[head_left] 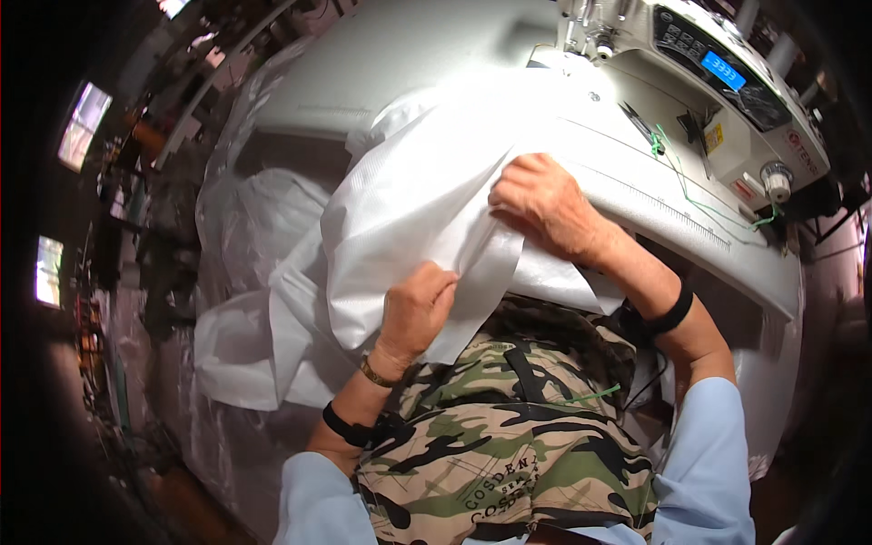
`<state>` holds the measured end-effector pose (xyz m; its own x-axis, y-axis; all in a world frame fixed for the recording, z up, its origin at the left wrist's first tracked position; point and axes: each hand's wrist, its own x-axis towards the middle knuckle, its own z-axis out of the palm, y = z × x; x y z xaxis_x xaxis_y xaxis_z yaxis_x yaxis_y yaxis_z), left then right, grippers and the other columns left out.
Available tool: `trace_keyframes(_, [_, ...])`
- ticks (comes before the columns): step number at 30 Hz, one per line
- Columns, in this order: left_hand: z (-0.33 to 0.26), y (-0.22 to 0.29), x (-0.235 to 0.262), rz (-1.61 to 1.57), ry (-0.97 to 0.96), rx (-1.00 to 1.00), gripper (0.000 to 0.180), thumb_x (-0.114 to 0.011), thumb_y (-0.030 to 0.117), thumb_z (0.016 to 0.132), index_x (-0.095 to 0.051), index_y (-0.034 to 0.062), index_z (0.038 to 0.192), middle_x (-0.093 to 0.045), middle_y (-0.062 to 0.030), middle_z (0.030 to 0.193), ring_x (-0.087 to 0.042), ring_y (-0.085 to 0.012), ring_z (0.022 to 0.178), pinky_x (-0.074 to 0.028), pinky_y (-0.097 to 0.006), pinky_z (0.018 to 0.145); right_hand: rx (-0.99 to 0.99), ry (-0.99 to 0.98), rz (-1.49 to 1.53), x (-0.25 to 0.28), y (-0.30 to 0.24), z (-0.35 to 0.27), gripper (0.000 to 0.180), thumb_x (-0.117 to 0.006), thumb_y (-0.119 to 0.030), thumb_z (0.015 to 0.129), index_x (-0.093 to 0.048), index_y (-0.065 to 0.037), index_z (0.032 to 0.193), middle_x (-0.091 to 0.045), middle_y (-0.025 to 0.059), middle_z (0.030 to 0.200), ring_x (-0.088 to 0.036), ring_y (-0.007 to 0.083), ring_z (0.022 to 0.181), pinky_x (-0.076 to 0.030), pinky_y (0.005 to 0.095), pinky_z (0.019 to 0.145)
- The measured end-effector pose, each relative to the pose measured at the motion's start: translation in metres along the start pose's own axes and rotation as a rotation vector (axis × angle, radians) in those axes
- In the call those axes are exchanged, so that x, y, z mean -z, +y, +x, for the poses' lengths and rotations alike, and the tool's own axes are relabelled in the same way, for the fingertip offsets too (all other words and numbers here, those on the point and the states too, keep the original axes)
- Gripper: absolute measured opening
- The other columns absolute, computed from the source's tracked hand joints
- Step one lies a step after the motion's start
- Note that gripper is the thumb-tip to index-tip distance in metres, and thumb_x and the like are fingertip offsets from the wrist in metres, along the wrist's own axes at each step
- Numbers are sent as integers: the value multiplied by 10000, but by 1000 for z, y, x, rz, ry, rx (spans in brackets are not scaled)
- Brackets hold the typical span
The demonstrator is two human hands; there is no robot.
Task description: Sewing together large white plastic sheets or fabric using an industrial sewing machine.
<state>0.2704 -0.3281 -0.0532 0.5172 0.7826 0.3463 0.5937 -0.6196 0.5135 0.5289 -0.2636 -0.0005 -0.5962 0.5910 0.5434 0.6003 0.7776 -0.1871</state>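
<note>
- The person is working a sheet of white woven fabric (pixel 409 209) across the white table (pixel 654 218) of a sewing machine (pixel 718 82), which sits at 1 o'clock in the view.
- The left hand (pixel 413 313) is at 6 o'clock of the sheet, its grip pinching a folded edge of the fabric between thumb and curled fingers, lifted just above the lap.
- The right hand (pixel 545 204) is at 3 o'clock of the sheet, fingers bent and pressing down, grip closed on the cloth where it is lying on the table edge.
- The fabric is spreading from the needle area (pixel 581 41) at 12 o'clock down toward the lap, with more white material (pixel 245 345) hanging off at 8 o'clock.
- To do this step well, I judge the 2 hands should be keeping the fold line taut between them, so the edge is staying straight and flat.
- The right hand should be pressing lightly; too much weight could drag the layers out of line.
- The hanging bulk at 8 o'clock could be pulling the sheet sideways, so supporting it seems wise.
- Loose green thread (pixel 718 204) is lying on the table at 3 o'clock, clear of the fabric.
</note>
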Motion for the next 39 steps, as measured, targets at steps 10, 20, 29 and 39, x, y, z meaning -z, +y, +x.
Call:
trace_keyframes(10, [-9,21,13,-892,85,625,325,-622,24,916,-639,18,1240,-550,22,793,-443,-11,566,-368,-158,490,24,-146,111,-38,-29,2,173,-700,-161,835,-555,-92,899,-582,60,934,-559,238,964,-414,414,921])
trace_keyframes(20, [9,23,6,-416,221,345,214,-733,35,836,-715,8,1047,-510,18,753,-431,-56,633,-362,-226,562,80,-165,17,-26,-11,6,275,-729,-276,813,-526,-93,847,-514,55,855,-525,229,859,-420,390,840])
trace_keyframes(29, [17,26,21,-189,288,211,113,-687,12,867,-714,-14,974,-573,-62,743,-514,-150,609,-403,-266,559,51,-149,2,-10,28,12,276,-741,-304,811,-559,-99,780,-539,38,771,-552,215,775,-437,347,707])
trace_keyframes(39, [15,13,21,-341,177,251,195,-618,-27,895,-682,-3,1077,-545,-33,742,-449,-94,615,-371,-242,558,31,-110,100,4,72,18,356,-775,-338,738,-532,-78,744,-549,38,718,-555,233,704,-458,351,653])
